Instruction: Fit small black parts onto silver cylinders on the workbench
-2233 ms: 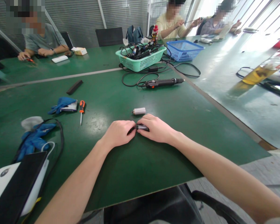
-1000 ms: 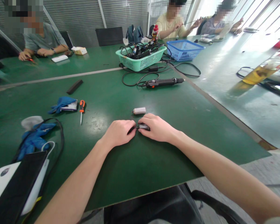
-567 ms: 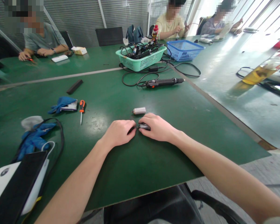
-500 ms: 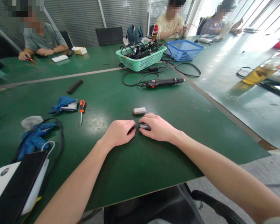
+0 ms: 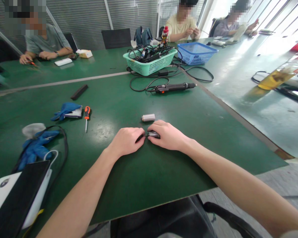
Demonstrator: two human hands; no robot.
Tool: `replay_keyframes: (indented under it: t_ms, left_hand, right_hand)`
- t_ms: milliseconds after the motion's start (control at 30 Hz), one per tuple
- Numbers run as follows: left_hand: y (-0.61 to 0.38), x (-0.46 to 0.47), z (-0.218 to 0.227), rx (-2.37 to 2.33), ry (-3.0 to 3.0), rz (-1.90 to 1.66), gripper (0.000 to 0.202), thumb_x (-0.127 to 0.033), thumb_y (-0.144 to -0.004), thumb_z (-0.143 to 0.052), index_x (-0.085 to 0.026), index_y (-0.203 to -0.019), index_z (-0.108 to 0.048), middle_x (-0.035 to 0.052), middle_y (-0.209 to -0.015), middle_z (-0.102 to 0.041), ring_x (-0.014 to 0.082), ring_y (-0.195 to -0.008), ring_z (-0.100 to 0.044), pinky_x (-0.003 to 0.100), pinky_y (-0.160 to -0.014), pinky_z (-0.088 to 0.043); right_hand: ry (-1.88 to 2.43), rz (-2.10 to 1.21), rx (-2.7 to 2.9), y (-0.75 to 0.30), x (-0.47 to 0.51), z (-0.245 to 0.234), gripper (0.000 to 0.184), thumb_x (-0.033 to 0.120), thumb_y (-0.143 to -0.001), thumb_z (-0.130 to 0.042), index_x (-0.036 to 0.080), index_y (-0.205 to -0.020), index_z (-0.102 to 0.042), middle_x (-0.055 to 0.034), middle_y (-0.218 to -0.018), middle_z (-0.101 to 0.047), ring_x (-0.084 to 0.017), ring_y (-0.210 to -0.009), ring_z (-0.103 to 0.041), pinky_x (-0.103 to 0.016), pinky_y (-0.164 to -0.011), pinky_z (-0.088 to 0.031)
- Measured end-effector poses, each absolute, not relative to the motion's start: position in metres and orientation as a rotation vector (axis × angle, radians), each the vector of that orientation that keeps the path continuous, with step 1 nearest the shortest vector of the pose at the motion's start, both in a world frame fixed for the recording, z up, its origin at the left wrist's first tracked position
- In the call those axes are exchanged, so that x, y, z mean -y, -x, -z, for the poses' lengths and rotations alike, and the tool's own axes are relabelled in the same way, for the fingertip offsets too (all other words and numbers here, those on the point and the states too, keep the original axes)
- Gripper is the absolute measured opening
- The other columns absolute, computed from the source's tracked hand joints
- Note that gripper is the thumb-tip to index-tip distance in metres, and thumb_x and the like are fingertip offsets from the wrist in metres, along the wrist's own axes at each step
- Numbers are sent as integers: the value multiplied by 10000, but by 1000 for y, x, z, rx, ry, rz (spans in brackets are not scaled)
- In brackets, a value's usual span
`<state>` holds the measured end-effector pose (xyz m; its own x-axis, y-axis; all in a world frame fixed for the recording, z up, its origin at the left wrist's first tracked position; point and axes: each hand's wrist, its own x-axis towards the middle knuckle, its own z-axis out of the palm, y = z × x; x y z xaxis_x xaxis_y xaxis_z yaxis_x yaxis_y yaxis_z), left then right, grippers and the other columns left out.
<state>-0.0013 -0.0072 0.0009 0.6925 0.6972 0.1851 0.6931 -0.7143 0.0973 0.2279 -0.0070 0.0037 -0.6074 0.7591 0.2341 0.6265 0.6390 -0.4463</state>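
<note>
Both my hands rest knuckles-up on the green table (image 5: pixel 144 172), fingers curled round one small dark device (image 5: pixel 152 134). My left hand (image 5: pixel 126 141) pinches its black left end. My right hand (image 5: pixel 167 135) covers the grey right end. Most of the device is hidden under my fingers. A small white cylinder (image 5: pixel 148 117) lies just beyond my right hand, not touching it.
An orange-handled screwdriver (image 5: pixel 86 116) and blue gloves (image 5: pixel 66 110) lie to the left, with a black cable, more blue cloth and a white-and-black device (image 5: pixel 13 198) at the near left. Farther off are an electric screwdriver (image 5: pixel 175 87), a mint basket (image 5: pixel 150 61), a blue basket (image 5: pixel 196 52). Other people sit at the far side.
My hands and the device have hardly moved. The person in the yellow shirt at the far end has lowered the hands.
</note>
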Motion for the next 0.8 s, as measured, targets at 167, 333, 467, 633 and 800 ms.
replay_keyframes:
  t_ms: [167, 333, 467, 633, 800]
  left_hand:
    - [1, 7, 0, -1172, -2872, -327, 210, -322, -991, -453, -204, -971, -626, 39, -866, -697, 200, -796, -662, 308, -693, -448]
    - [2, 6, 1, -1164, -2875, -328, 215, -325, -991, -454, -204, -983, -631, 43, -871, -698, 200, -797, -664, 308, -695, -454]
    - [2, 6, 1, -1162, -2875, -336, 214, -326, -990, -460, -205, -976, -636, 44, -871, -703, 201, -807, -670, 305, -699, -460]
    - [2, 6, 1, -1147, -2881, -345, 221, -329, -994, -459, -205, -979, -642, 44, -876, -707, 198, -806, -672, 304, -699, -464]
    - [1, 5, 0, -1157, -2888, -320, 231, -338, -1004, -447, -201, -959, -627, 43, -888, -706, 200, -806, -670, 311, -692, -456]
  right_hand:
    - [1093, -451, 2458, -228, 7, -3, 216, 296, -907, -619, 183, -1083, -671, -102, -1052, -676, -256, -1038, -614, -377, -916, -496]
    - [1086, -454, 2460, -228, 8, -4, 212, 285, -911, -610, 182, -1086, -670, -101, -1049, -676, -256, -1037, -614, -376, -918, -498]
    - [1082, -452, 2457, -228, 8, -4, 209, 281, -910, -614, 184, -1086, -669, -99, -1046, -677, -254, -1033, -614, -377, -916, -500]
    - [1065, -442, 2461, -228, 8, -4, 200, 284, -915, -617, 190, -1084, -666, -94, -1042, -674, -249, -1033, -612, -369, -909, -502]
    - [998, -425, 2488, -228, 9, -7, 243, 276, -940, -603, 187, -1163, -642, -105, -1081, -668, -258, -1068, -597, -391, -927, -505]
